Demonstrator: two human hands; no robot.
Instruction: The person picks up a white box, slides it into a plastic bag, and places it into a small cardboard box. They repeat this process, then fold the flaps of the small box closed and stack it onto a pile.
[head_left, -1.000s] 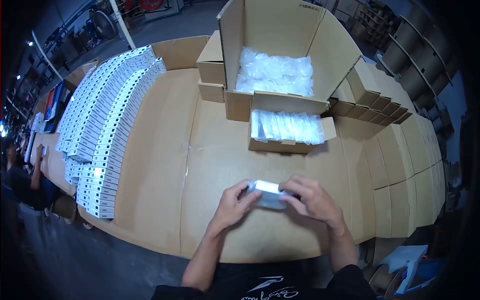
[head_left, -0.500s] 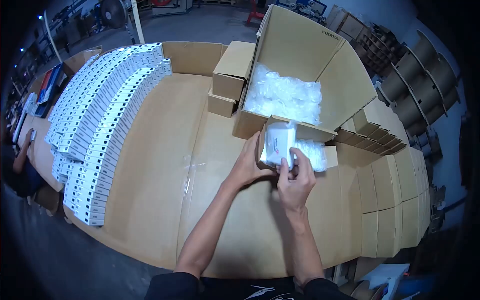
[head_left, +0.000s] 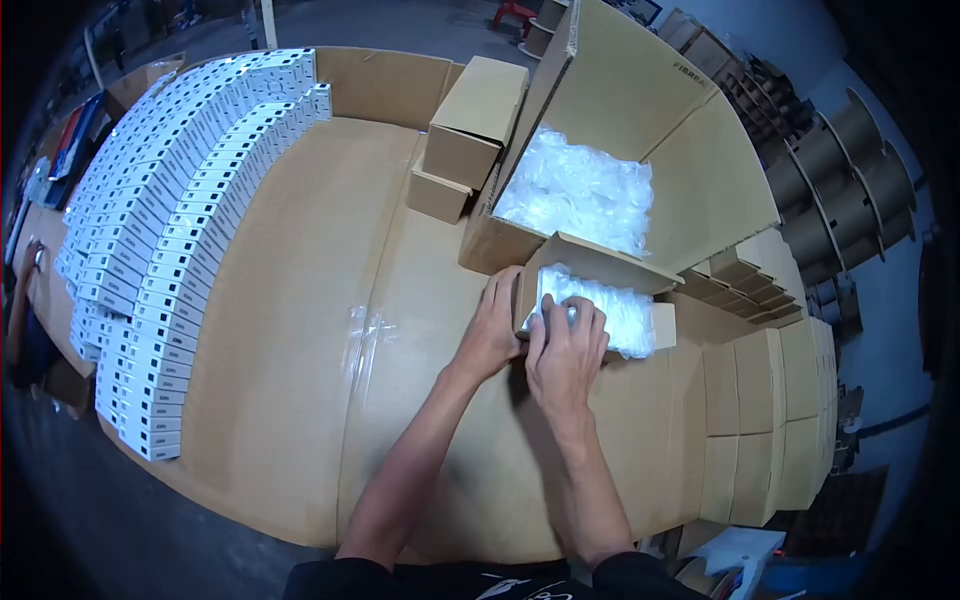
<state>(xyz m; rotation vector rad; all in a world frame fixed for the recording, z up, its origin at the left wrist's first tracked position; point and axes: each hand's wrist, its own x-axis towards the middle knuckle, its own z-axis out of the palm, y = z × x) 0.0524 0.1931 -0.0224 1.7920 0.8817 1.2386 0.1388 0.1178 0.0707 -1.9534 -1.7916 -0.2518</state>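
Note:
My left hand [head_left: 490, 327] holds the left end of a small open cardboard box [head_left: 612, 262], its fingers wrapped round the side. Inside that box, clear plastic-wrapped packets [head_left: 622, 310] stand in a tight row. My right hand [head_left: 568, 352] is over the left part of the row, its bent fingers reaching in among the packets; what they grip, if anything, is hidden. Just behind, a large open carton [head_left: 690, 150] holds a pile of clear plastic-wrapped items [head_left: 580, 190].
Long stacked rows of white boxes [head_left: 190, 215] line the left of the cardboard-covered table [head_left: 290, 350]. Two closed brown boxes [head_left: 470, 120] stand left of the carton. More brown boxes [head_left: 750, 400] are stacked at the right. Another person's arm [head_left: 22, 300] shows far left.
The white packet in my right hand has gone down into the small box, and that hand is now lower over the row. My left hand still holds the box end. The view has shifted slightly.

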